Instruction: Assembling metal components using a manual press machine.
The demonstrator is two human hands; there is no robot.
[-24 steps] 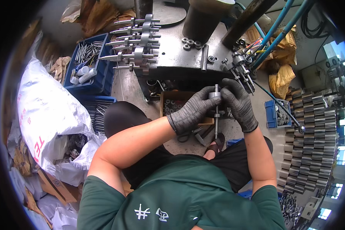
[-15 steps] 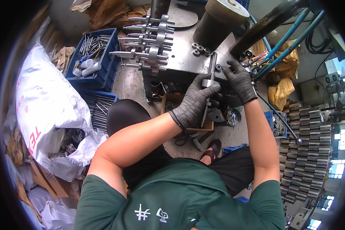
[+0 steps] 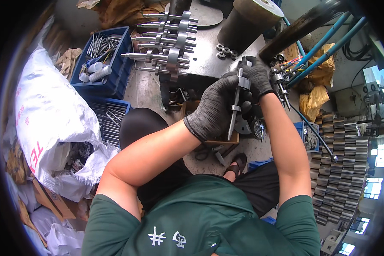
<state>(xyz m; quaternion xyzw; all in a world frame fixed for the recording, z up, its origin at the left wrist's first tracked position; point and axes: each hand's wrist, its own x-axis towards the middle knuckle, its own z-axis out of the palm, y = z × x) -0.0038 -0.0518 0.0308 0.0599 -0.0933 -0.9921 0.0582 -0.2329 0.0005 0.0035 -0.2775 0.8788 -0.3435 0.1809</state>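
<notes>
I see my gloved left hand clamped around a steel shaft held upright just off the front edge of the metal bench. My right hand is closed on the shaft's top end. Finished shafts crowd the bench's left edge; open floor lies below them, beside the blue crate.
</notes>
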